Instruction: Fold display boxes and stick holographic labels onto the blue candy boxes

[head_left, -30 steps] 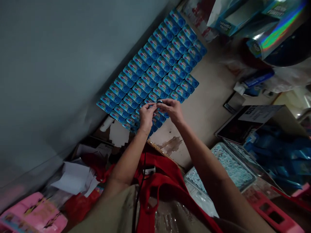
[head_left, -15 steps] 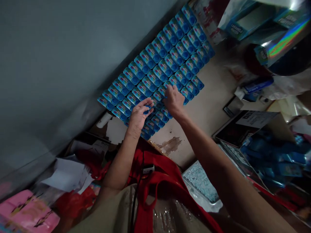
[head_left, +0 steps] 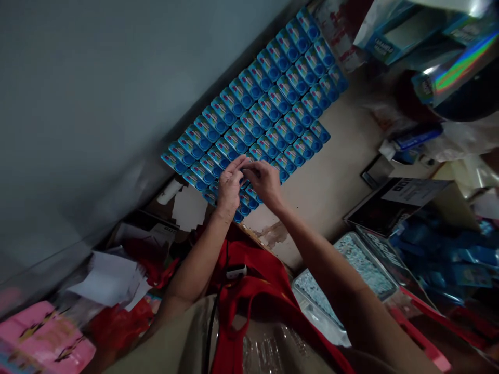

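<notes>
Rows of small blue packs (head_left: 268, 106), each with a coloured label and a round blue spot, lie side by side on the table. Over the near rows my left hand (head_left: 230, 189) and my right hand (head_left: 265, 183) meet at the fingertips. My left fingers are bent together, and the thumb points towards the right hand. The right thumb and fingers are pinched close to the left fingertips. Whatever sits between the fingers is too small and dark to make out. Part of the near packs is hidden behind both hands.
A clear tray (head_left: 353, 244) of pale blue and white bits stands by my right forearm. To the right are an open black box (head_left: 401, 200) and many blue wrappers (head_left: 463, 259). White papers (head_left: 107, 280) and a pink package (head_left: 44, 337) lie left. A grey wall (head_left: 86, 88) borders the table.
My right hand has come back from the packs, down and left, to meet my left hand. The left hand has shifted slightly right, its fingers closing. More of the clear tray shows.
</notes>
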The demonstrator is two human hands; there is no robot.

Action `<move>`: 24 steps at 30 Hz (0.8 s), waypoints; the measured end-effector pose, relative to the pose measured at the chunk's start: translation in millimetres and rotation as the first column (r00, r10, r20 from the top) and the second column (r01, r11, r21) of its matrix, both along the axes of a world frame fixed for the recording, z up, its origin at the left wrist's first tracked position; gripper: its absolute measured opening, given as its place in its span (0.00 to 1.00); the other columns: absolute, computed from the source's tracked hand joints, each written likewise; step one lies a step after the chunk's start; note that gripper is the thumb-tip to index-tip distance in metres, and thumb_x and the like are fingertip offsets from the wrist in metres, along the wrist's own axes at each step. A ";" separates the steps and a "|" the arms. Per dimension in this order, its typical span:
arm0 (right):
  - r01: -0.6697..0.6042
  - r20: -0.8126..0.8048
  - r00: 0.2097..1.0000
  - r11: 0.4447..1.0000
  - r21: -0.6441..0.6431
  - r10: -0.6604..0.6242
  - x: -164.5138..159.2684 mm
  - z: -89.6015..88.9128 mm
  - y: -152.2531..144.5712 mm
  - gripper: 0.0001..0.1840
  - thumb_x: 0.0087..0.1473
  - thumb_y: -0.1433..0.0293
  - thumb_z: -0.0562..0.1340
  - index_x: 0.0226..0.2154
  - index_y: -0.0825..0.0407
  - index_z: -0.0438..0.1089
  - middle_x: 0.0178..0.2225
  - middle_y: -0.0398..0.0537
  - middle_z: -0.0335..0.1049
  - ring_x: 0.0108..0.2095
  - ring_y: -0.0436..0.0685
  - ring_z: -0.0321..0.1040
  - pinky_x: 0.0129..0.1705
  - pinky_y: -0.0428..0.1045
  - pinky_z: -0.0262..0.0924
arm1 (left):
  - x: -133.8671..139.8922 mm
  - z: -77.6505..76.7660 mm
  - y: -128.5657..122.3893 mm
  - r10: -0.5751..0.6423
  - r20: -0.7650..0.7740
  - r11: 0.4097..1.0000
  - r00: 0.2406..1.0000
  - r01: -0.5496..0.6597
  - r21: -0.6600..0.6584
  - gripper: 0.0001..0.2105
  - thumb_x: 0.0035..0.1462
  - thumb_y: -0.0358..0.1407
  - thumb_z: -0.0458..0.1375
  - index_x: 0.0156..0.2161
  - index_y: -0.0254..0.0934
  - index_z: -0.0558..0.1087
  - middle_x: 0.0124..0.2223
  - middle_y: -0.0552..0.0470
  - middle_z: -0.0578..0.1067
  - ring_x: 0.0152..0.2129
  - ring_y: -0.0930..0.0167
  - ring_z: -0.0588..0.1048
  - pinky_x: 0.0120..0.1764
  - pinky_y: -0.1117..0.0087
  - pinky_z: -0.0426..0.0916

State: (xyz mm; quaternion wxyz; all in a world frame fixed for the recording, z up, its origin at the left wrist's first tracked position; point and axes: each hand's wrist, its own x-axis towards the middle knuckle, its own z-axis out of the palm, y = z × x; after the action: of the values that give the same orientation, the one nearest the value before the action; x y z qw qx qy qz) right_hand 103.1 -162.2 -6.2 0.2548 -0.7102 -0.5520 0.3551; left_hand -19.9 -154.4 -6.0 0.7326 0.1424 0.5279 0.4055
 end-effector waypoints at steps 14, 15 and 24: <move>0.028 0.278 0.960 0.989 -0.146 0.014 26.5 -5.9 8.0 0.10 0.56 0.72 0.62 0.36 0.52 0.79 0.40 0.52 0.78 0.40 0.58 0.72 0.46 0.52 0.65 | -5.0 -3.4 3.9 0.184 0.046 0.980 0.982 -0.180 -0.078 0.12 0.57 0.33 0.64 0.47 0.40 0.78 0.54 0.46 0.82 0.59 0.63 0.77 0.63 0.60 0.67; -0.036 0.367 0.924 0.979 -0.200 0.109 25.2 -3.7 13.3 0.12 0.57 0.74 0.60 0.39 0.52 0.80 0.42 0.54 0.78 0.42 0.58 0.73 0.46 0.52 0.64 | -9.0 -4.4 5.6 0.184 0.043 0.980 0.982 -0.180 -0.084 0.11 0.58 0.34 0.64 0.47 0.40 0.78 0.53 0.46 0.82 0.59 0.63 0.77 0.63 0.60 0.67; -0.050 0.543 0.780 0.896 -0.440 0.311 30.4 -3.6 64.3 0.17 0.53 0.69 0.69 0.47 0.48 0.73 0.43 0.50 0.78 0.44 0.63 0.73 0.43 0.53 0.63 | -15.2 -11.1 14.0 0.171 0.120 0.983 0.978 -0.162 -0.086 0.12 0.60 0.39 0.65 0.48 0.40 0.78 0.53 0.47 0.82 0.61 0.63 0.75 0.65 0.59 0.65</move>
State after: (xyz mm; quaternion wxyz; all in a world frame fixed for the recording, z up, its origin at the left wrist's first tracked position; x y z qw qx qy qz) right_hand 133.5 -97.9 -9.8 -0.1208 -0.7646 -0.5857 0.2404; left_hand -35.1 -140.4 -17.1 0.7330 0.0436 0.5053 0.4532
